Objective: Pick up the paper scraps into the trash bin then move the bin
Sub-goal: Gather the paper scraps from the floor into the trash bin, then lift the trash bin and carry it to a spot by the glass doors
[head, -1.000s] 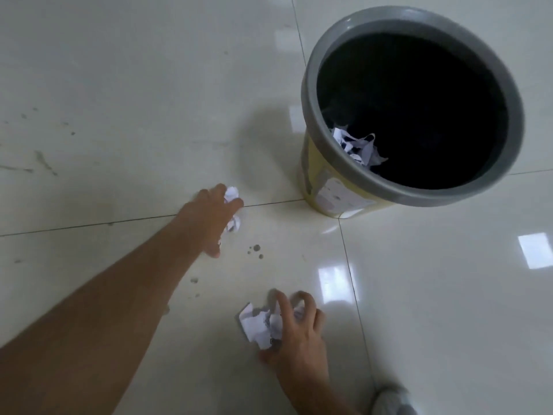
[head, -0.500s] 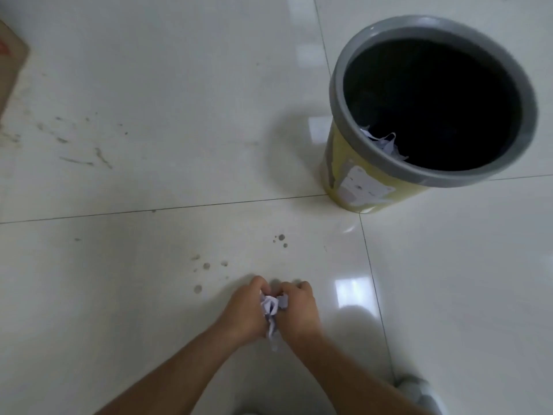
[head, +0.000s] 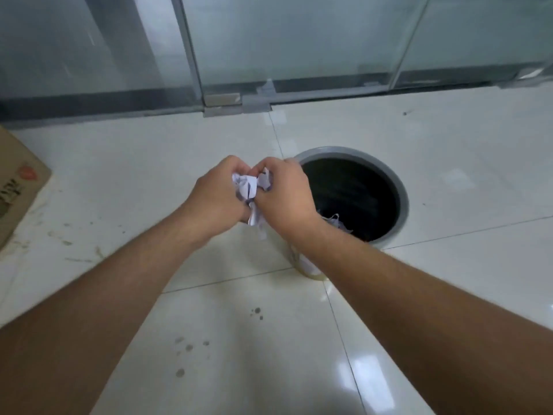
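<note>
Left hand (head: 217,197) and right hand (head: 284,196) together clutch crumpled scraps (head: 250,187) just left of the bin (head: 401,199); more paper, seemingly, lies inside.

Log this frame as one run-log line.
phase: carry to bin | left hand: shut on paper scraps | right hand: shut on same wad | trash bin: upright, scraps inside | wad not yet over opening

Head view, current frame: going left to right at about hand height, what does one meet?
Brown cardboard box at the left edge → left hand → crumpled white paper scraps clutched between both hands → right hand → grey-rimmed round trash bin with a dark inside, some paper already in it.
</note>
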A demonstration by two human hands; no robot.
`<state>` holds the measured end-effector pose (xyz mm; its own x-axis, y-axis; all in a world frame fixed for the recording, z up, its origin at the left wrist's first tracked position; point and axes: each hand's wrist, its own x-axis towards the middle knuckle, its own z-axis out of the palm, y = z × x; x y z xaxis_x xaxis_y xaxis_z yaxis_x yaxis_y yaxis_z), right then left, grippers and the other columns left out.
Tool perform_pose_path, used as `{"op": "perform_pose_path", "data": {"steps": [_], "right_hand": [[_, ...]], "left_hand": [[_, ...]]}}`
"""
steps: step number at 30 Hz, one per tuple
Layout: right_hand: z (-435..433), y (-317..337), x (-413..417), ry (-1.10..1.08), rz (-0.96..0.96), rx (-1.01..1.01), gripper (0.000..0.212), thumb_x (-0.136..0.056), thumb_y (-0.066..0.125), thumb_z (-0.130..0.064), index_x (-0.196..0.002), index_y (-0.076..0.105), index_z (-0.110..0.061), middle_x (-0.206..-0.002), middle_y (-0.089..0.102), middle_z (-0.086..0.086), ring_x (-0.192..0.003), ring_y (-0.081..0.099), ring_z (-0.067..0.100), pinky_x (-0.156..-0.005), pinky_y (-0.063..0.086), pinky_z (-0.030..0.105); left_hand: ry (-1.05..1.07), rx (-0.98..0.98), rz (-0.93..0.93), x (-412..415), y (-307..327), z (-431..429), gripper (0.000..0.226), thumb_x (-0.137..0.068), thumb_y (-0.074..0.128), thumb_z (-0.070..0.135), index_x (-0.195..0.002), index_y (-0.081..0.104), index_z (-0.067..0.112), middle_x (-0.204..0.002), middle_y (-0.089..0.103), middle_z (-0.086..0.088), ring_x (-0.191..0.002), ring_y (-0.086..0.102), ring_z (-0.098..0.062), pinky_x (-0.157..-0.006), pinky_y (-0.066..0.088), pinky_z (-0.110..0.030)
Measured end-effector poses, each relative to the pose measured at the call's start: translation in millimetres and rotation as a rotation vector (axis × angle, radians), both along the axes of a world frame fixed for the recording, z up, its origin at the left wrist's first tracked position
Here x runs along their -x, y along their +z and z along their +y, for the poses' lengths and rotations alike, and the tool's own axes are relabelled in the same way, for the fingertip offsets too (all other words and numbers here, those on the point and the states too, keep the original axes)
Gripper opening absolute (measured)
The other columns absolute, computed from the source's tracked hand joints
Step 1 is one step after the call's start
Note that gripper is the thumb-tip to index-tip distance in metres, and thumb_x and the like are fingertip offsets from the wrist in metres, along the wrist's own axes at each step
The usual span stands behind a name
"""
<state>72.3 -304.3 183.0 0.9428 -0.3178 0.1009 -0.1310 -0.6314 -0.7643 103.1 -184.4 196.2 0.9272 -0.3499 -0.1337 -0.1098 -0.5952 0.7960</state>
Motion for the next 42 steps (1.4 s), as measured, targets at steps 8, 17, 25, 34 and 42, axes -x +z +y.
{"op": "perform_pose_path", "data": {"steps": [8,17,25,34,42], "right_hand": [[-123,41,8,-0.197,0.008,0.086,0.018,-0.076,0.063,-0.007,-0.089,0.069,-0.017,-0.096,0.068,0.011,-0.075,0.068,0.019,-0.060,0.052,0.023],[-164,26,23,-0.267,0.111,0.012,0.053,-0.078,0.068,-0.016,-0.128,0.052,-0.018,-0.126,0.050,0.014,-0.086,0.053,0.020,-0.068,0.042,0.023],[-178,19,33,-0.186,0.159,0.019,0.081,-0.073,0.075,-0.050,-0.142,0.037,-0.035,-0.148,0.041,0.003,-0.133,0.042,0.027,-0.108,0.038,0.052],[-209,-29,55,-0.444,0.437,-0.032,0.076,-0.087,0.062,-0.033,-0.150,0.021,-0.022,-0.136,0.047,0.018,-0.110,0.057,0.040,-0.091,0.053,0.051],[-202,-43,57,-0.402,0.497,-0.007,0.050,-0.087,0.043,-0.008,-0.134,0.032,-0.018,-0.102,0.059,0.026,-0.071,0.065,0.041,-0.054,0.060,0.044]], "left_hand": [[-0.090,0.080,0.001,-2,32,-117,0.050,-0.067,0.076,0.000,-0.106,0.054,0.021,-0.103,0.063,-0.002,-0.090,0.063,-0.020,-0.076,0.060,-0.041],[-0.211,-0.141,-0.026,-3,8,-145,0.087,-0.075,0.069,0.001,-0.144,0.031,0.038,-0.132,0.046,-0.009,-0.105,0.059,-0.033,-0.086,0.058,-0.047],[-0.138,-0.069,-0.014,-10,-1,-108,0.071,-0.081,0.074,0.012,-0.143,0.042,0.028,-0.139,0.049,-0.010,-0.118,0.056,-0.029,-0.080,0.052,-0.029],[0.081,-0.130,0.203,-12,-38,-66,0.068,-0.094,0.047,0.055,-0.153,0.020,0.035,-0.142,0.052,-0.016,-0.104,0.068,-0.035,-0.076,0.062,-0.043],[0.064,-0.021,0.262,0,-63,-88,0.039,-0.102,0.043,0.024,-0.138,0.030,0.031,-0.079,0.067,-0.011,-0.044,0.063,-0.018,-0.039,0.053,-0.026]]}}
